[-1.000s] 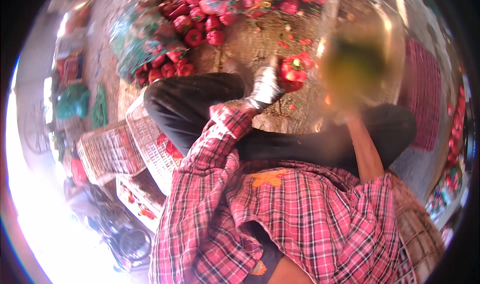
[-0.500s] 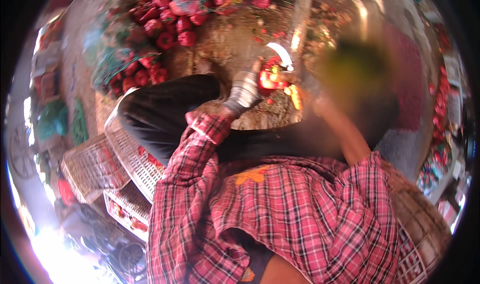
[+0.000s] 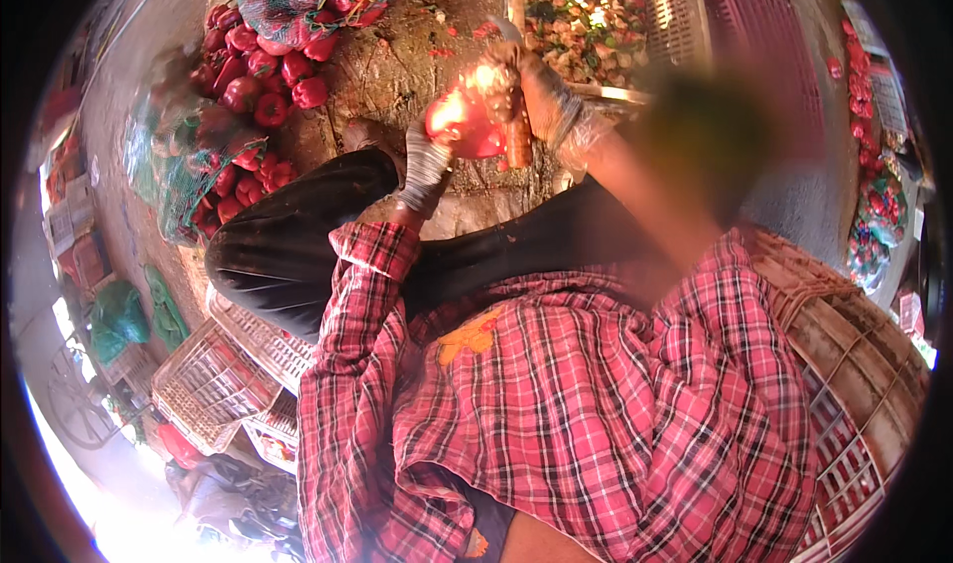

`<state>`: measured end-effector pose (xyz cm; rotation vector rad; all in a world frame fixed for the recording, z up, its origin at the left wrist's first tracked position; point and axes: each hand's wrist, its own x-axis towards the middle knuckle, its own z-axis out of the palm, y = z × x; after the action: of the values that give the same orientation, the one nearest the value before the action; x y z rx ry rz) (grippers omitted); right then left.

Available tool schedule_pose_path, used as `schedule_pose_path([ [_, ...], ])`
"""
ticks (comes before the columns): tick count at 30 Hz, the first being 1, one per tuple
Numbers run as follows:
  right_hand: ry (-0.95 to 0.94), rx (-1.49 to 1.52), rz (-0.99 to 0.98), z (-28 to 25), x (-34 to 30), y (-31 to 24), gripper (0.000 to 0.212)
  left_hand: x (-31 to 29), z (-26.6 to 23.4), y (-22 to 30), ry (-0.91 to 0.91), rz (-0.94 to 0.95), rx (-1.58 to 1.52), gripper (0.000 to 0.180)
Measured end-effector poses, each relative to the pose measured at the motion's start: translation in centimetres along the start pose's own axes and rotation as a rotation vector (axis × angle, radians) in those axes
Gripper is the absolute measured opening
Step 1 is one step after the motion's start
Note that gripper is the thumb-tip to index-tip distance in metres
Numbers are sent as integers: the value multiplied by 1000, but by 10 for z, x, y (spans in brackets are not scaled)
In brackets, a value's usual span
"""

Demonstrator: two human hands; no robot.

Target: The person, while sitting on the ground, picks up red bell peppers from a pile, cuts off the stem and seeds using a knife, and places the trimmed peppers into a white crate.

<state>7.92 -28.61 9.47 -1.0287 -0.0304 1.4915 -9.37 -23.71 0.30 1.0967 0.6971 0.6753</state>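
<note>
A glossy red bell pepper (image 3: 465,126) sits in my left hand (image 3: 429,163), which wears a grey-and-white striped glove and has its fingers wrapped round the pepper's left side. Against the pepper's right side, my right hand (image 3: 534,91), in a thin glove, is closed on a curved knife. The knife's brown handle (image 3: 518,142) points down toward my lap, and its grey blade (image 3: 507,30) shows above the fingers. Glare washes out the top of the pepper, so whether the right fingers touch it is hard to see.
Red peppers (image 3: 260,71) lie heaped at the far left beside green net sacks (image 3: 179,156). Beyond my right hand is a bed of scraps (image 3: 586,27) next to a pale crate (image 3: 675,12). Crates (image 3: 213,369) stand at my left, a basket (image 3: 844,354) at my right. A dark blur hides part of the right side.
Both hands have moved up and left in the picture, with the whole view shifting too. The right hand has turned, and the knife's blade now points away above the fingers.
</note>
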Motion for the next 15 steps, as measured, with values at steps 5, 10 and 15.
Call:
schedule_pose_path([
  [5,-87,-14,-333,-32,1,-68,49,-3,8,34,-71,-108,-368,27],
  [10,130,-337,-475,-65,0,-73,56,2,7,77,-80,-96,-287,36],
  [15,-20,-1244,-772,-26,14,-15,67,7,11,74,-31,2,-135,43],
])
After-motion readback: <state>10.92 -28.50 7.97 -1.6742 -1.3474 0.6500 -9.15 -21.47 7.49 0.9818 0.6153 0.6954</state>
